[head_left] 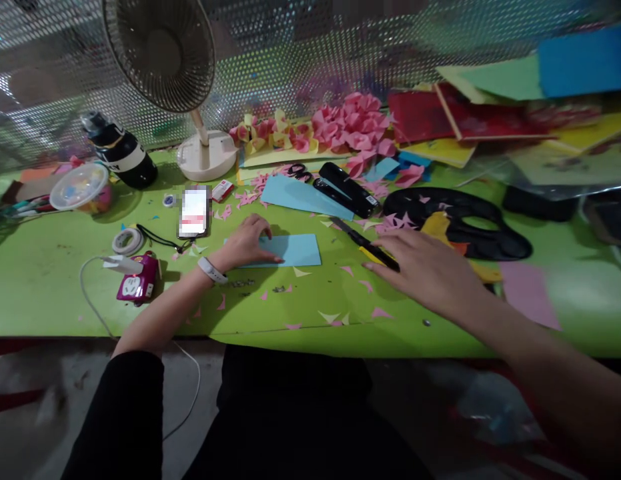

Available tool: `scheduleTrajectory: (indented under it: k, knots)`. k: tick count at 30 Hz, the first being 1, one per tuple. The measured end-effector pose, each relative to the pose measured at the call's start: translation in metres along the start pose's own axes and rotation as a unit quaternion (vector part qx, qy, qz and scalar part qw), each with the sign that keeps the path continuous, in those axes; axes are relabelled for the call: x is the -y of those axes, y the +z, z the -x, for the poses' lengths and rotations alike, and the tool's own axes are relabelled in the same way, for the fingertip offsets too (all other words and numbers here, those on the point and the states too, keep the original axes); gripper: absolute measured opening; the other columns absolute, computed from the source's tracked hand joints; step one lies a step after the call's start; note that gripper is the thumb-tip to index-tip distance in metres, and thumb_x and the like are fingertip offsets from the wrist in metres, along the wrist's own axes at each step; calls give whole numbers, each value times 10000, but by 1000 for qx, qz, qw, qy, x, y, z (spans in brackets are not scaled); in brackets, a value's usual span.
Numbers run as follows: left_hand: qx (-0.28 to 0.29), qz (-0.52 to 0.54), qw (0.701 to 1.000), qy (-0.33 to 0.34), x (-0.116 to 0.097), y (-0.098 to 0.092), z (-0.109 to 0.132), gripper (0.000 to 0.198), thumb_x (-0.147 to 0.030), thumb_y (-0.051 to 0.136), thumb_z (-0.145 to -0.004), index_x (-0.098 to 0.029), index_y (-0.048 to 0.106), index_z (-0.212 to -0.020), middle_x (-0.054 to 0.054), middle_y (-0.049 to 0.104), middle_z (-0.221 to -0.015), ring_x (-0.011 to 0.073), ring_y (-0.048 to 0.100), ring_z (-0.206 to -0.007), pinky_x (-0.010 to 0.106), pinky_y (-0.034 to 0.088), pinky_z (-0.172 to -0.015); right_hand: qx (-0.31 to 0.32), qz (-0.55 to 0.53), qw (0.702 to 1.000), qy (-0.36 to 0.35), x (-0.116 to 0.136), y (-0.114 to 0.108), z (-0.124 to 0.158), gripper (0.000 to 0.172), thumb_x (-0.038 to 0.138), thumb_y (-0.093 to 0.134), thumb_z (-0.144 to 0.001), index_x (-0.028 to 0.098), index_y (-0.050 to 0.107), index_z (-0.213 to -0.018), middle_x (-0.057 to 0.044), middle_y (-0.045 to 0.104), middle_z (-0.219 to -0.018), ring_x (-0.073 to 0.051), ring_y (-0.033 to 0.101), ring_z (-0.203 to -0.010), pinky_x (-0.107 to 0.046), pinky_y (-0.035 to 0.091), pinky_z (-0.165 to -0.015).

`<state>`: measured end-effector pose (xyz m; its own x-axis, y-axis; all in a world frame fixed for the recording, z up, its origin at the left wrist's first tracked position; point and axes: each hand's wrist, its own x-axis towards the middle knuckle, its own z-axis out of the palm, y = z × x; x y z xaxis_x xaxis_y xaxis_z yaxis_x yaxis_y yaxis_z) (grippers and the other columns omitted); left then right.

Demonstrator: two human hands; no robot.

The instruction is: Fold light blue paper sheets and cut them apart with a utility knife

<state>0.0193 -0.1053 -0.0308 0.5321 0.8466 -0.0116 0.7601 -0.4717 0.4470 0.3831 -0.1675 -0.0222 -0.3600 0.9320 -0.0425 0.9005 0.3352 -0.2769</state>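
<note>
Your left hand lay on the blue paper on the green table, thumb and fingers spread apart. Right of that paper, your right hand was at the yellow-and-black cutter; I couldn't tell if its fingers closed around the handle. The black stapler sat behind the paper, to its right.

Fan: placed before a perforated panel
Black bottle: seen beside the fan
White charger: plugged into a magenta adapter
</note>
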Motion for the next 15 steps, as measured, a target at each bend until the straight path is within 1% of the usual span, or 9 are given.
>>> scheduleTrajectory:
  k: [2, 3, 4, 6, 9, 10, 12, 15]
  knots:
    - [-19, -4, 1000, -13, 1, -3, 2, 725, -633, 909, -725, -160, 660, -1215, 179, 630, -1339, 337, 605, -1219, 478, 537, -1020, -12, 14, 1000, 10, -5, 5, 1, 451, 490, 524, -995, 200, 672, -1307, -252, 642, -1400, -526, 599, -1323, -691, 494, -1067]
    - [-18, -7, 1000, -20, 2, -4, 2, 738, -655, 899, -725, -163, 661, -1223, 178, 645, -1319, 341, 614, -1202, 484, 537, -1011, -9, 20, 1000, 17, -6, 7, 0, 461, 489, 513, -998, 198, 666, -1322, -255, 656, -1380, -533, 611, -1299, -703, 513, -1033]
    - [-10, -5, 1000, -28, 3, -6, 1, 709, -665, 889, -730, -168, 673, -1187, 170, 671, -1266, 334, 632, -1156, 477, 544, -980, -2, 23, 1000, 21, -8, 9, -2, 463, 482, 499, -1001, 196, 666, -1325, -257, 670, -1359, -536, 625, -1271, -710, 532, -993]
    - [15, 16, 999, -42, 6, -8, -1, 582, -634, 882, -749, -180, 689, -1057, 142, 710, -1124, 295, 662, -1025, 434, 557, -887, 19, 15, 999, 20, -11, 12, -5, 444, 456, 480, -1005, 196, 680, -1305, -252, 691, -1339, -530, 643, -1242, -709, 552, -955]
    - [32, 60, 996, -51, 10, -11, -2, 421, -512, 898, -760, -193, 678, -924, 117, 717, -1037, 242, 659, -901, 379, 548, -783, 43, -10, 999, 10, -13, 13, -12, 410, 440, 528, -989, 221, 700, -1290, -208, 686, -1385, -482, 629, -1307, -662, 534, -1043]
    - [34, 74, 995, -54, 11, -12, -2, 383, -474, 897, -765, -193, 673, -898, 114, 716, -1027, 231, 655, -879, 370, 542, -761, 50, -16, 999, 8, -13, 13, -15, 413, 442, 552, -979, 231, 699, -1302, -192, 681, -1404, -464, 621, -1327, -642, 525, -1071]
    - [37, 110, 991, -60, 12, -12, -1, 334, -419, 886, -778, -195, 655, -870, 104, 714, -987, 212, 643, -831, 356, 526, -721, 66, -27, 997, 8, -12, 11, -23, 426, 440, 578, -964, 238, 697, -1321, -176, 682, -1410, -439, 620, -1329, -611, 523, -1081]
    - [45, 171, 983, -57, 12, -13, 2, 282, -360, 851, -810, -207, 620, -865, 53, 696, -874, 176, 621, -760, 323, 501, -686, 77, -45, 996, 6, -9, 10, -38, 429, 411, 596, -953, 210, 713, -1314, -189, 684, -1397, -433, 628, -1306, -595, 517, -1080]
